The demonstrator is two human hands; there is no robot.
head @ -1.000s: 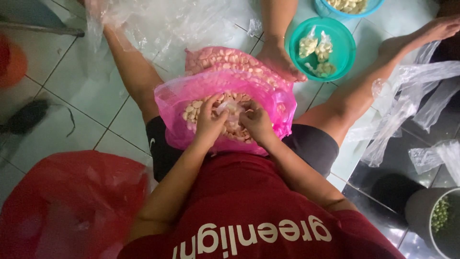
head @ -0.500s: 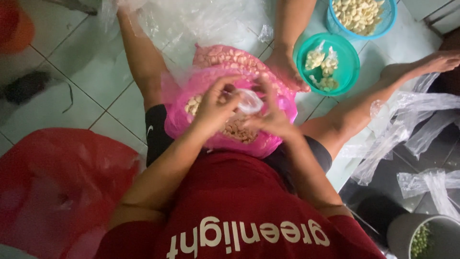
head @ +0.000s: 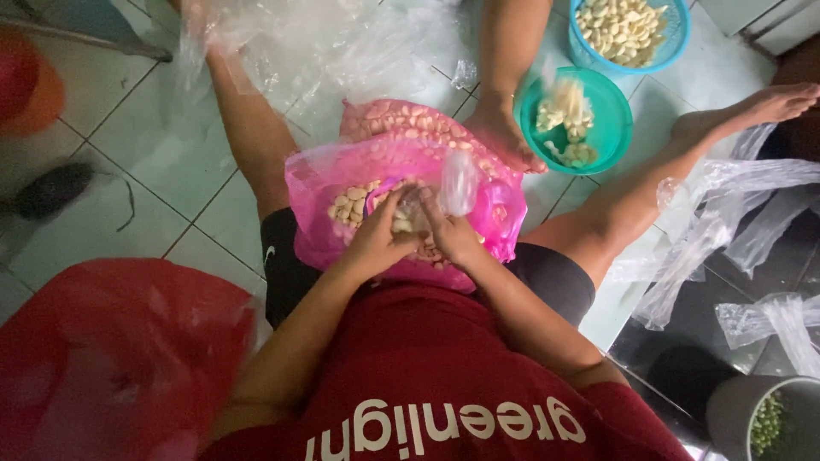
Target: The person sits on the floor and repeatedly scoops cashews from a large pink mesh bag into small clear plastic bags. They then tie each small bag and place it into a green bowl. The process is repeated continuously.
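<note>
Inside the pink bag (head: 342,183) on the lap, both hands meet over pale peeled cloves (head: 350,205). Left hand (head: 380,239) curls its fingers around a small clear bag (head: 457,181); right hand (head: 453,237) pinches that same bag's lower edge. Beyond the pink bag, another person's hand (head: 504,137) rests beside a green bowl (head: 617,128).

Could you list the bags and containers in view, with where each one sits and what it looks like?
Pink plastic bag: on the lap, open, holding pale pieces; left hand and right hand reach in.
Small clear bag: above the right hand, blurred.
Green bowl: floor, upper right, round.
Blue bowl: top right, round, full of pale pieces.
Red bag: lower left, crumpled.
</note>
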